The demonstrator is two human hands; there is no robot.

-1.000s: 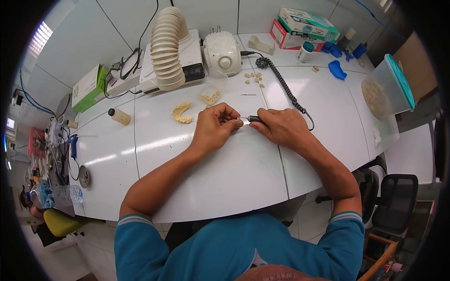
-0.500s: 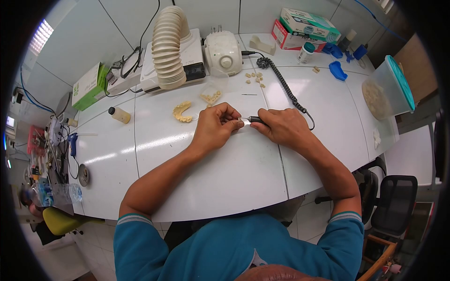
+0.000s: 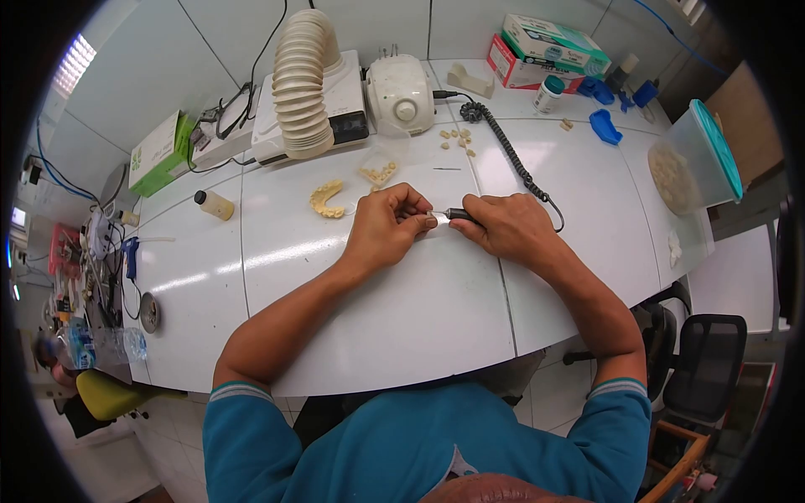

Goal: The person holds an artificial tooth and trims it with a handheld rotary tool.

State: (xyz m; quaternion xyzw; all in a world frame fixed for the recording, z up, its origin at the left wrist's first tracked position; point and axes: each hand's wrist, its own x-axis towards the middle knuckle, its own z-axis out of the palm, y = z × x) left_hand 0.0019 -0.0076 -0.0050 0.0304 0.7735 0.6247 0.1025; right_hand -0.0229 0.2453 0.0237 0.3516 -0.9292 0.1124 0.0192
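Note:
My right hand [image 3: 506, 225] is closed around a dental handpiece [image 3: 459, 215], its tip pointing left. A coiled black cord [image 3: 508, 152] links it toward the white control unit [image 3: 401, 96] at the back. My left hand [image 3: 388, 223] is pinched, thumb against fingers, right at the handpiece's tip; what it holds is too small and covered to name. Just left of it lies a cream dental arch model [image 3: 327, 199]. Behind my hands are a clear bag with tooth-like pieces [image 3: 379, 172], several loose cream pieces [image 3: 457, 138] and a thin metal bur [image 3: 446, 169].
A ribbed suction hose [image 3: 303, 92] arches over a white box at the back. Glove boxes [image 3: 549, 50], a white bottle [image 3: 548, 95], a blue tray [image 3: 605, 127] and a lidded tub [image 3: 683, 163] stand right. On the left are a small bottle [image 3: 215, 205] and a round metal dish [image 3: 149, 313].

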